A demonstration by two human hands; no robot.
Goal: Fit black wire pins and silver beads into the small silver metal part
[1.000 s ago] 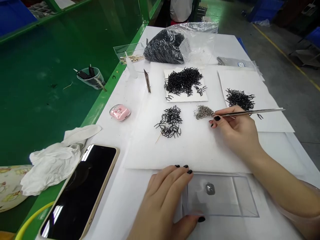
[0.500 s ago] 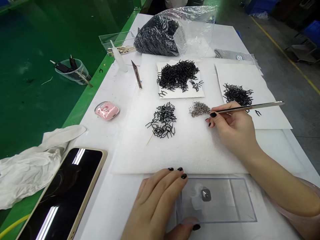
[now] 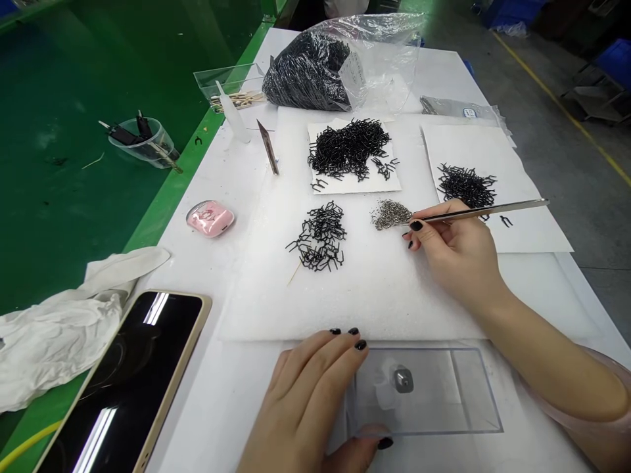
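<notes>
My right hand (image 3: 458,256) pinches a pair of metal tweezers (image 3: 493,208). Their tips touch the edge of a heap of tiny silvery metal parts (image 3: 388,214) on the white foam sheet (image 3: 276,309). My left hand (image 3: 310,401) grips the left end of a clear plastic box (image 3: 438,420), thumb at the near side and fingers at the far side. A small grey square piece (image 3: 403,379) shows at the box, beside a whitish smear. Left of the metal heap lies a loose pile of black forked pieces (image 3: 323,238) with a thin stick among them.
Further black pieces lie on white cards, a large pile (image 3: 348,148) behind and a smaller one (image 3: 466,186) at right. Behind stands a bulging plastic bag (image 3: 308,75). At left are a phone (image 3: 123,387), a pink case (image 3: 211,219), a blade (image 3: 269,148) and a squeeze bottle (image 3: 233,115).
Almost nothing differs. The whole view has shifted slightly; the tweezers' tips stay at the metal heap and my left hand stays on the box.
</notes>
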